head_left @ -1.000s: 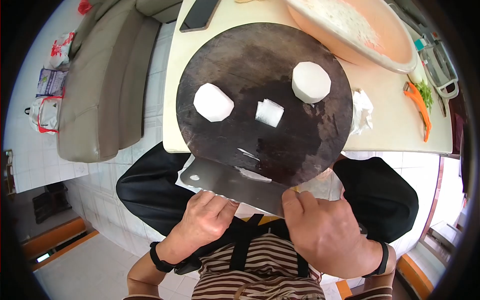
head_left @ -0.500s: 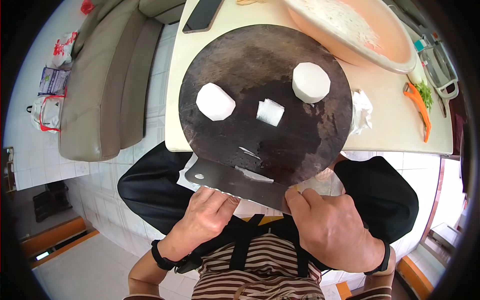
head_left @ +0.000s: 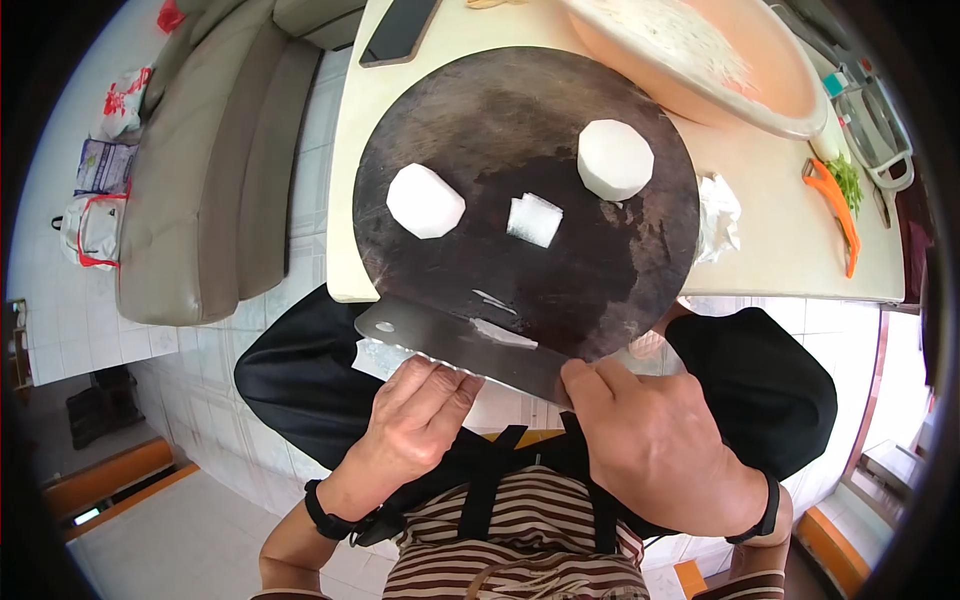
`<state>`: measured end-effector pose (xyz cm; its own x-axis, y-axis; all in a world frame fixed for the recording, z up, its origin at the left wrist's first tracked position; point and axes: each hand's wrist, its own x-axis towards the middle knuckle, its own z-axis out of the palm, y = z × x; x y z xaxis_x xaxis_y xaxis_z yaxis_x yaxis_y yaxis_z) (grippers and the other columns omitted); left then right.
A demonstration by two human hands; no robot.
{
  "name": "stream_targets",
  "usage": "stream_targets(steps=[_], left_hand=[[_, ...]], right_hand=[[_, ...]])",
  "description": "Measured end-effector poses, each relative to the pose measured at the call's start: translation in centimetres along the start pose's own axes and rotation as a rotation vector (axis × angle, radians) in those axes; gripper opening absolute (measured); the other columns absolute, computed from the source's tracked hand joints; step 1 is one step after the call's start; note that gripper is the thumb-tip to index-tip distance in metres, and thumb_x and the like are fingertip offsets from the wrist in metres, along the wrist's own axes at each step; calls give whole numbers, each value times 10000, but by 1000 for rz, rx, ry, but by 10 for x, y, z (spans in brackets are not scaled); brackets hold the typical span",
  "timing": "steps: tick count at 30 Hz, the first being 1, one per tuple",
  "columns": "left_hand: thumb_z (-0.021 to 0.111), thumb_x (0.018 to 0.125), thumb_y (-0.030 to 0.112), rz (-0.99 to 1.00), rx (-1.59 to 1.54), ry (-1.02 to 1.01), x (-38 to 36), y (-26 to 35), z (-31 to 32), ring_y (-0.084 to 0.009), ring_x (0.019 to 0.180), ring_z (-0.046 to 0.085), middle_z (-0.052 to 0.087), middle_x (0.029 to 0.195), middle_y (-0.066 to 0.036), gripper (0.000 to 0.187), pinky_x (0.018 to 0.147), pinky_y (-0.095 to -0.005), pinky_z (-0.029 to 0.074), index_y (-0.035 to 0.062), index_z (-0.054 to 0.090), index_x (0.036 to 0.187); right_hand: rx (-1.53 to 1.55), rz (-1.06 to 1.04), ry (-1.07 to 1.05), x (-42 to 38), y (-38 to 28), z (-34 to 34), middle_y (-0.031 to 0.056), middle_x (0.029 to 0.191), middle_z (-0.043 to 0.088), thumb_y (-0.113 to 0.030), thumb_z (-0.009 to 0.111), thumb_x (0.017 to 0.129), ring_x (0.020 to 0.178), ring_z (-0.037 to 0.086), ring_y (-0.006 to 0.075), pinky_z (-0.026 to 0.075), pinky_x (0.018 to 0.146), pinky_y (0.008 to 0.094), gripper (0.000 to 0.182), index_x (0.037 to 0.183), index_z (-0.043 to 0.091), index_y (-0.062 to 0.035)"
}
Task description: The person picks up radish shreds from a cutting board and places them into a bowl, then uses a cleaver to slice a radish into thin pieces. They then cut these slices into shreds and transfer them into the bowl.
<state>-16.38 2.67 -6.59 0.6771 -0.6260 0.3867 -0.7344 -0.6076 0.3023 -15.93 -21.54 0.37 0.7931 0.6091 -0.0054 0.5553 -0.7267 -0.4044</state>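
A cleaver point(head_left: 450, 350) lies across the near edge of the round dark chopping board point(head_left: 440, 110). My right hand point(head_left: 660, 440) is closed round its handle end. My left hand point(head_left: 420, 420) has its fingers bent together at the cleaver's near edge; what they pinch is hidden. A thin white strip point(head_left: 503, 333) clings to the far side of the blade, and a smaller sliver point(head_left: 495, 302) lies just beyond it. On the board sit a white chunk point(head_left: 426, 201) at left, another chunk point(head_left: 615, 160) at right, and small white slices point(head_left: 534, 220) between them.
The table point(head_left: 780, 230) also holds a peach bowl point(head_left: 800, 105) of white shreds, an orange peeler point(head_left: 835, 215), green leaves point(head_left: 848, 185), crumpled white paper point(head_left: 719, 218) and a phone point(head_left: 399, 30). A grey sofa point(head_left: 205, 170) stands at left.
The cleaver has shifted slightly up and left in view, along with my fingers. The board and the pieces on it also appear slightly farther left and up.
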Motion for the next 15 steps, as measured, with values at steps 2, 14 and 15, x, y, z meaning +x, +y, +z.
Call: stream_targets(steps=[2,14,15], left_hand=[[723,697,-24,-11,-12,-11,-2,1,-3,-272,839,613,659,917,-136,171,686,-375,525,-77,695,856],[715,727,-37,-35,-21,-20,-4,2,-1,-282,822,615,651,916,-138,143,700,-390,526,-71,691,864],[719,728,-35,-37,-17,-17,-2,2,0,-282,820,614,649,911,-137,143,703,-392,526,-71,692,864]], right_hand=[[51,16,-91,-1,-2,-9,112,695,563,-51,643,674,556,635,210,458,426,311,213,843,572,57],[-78,8,-55,7,-11,10,81,661,560,-63,643,688,514,618,183,447,412,293,213,864,599,49],[-79,8,-53,6,-8,9,81,661,560,-63,643,688,514,618,183,447,412,293,213,864,599,49]])
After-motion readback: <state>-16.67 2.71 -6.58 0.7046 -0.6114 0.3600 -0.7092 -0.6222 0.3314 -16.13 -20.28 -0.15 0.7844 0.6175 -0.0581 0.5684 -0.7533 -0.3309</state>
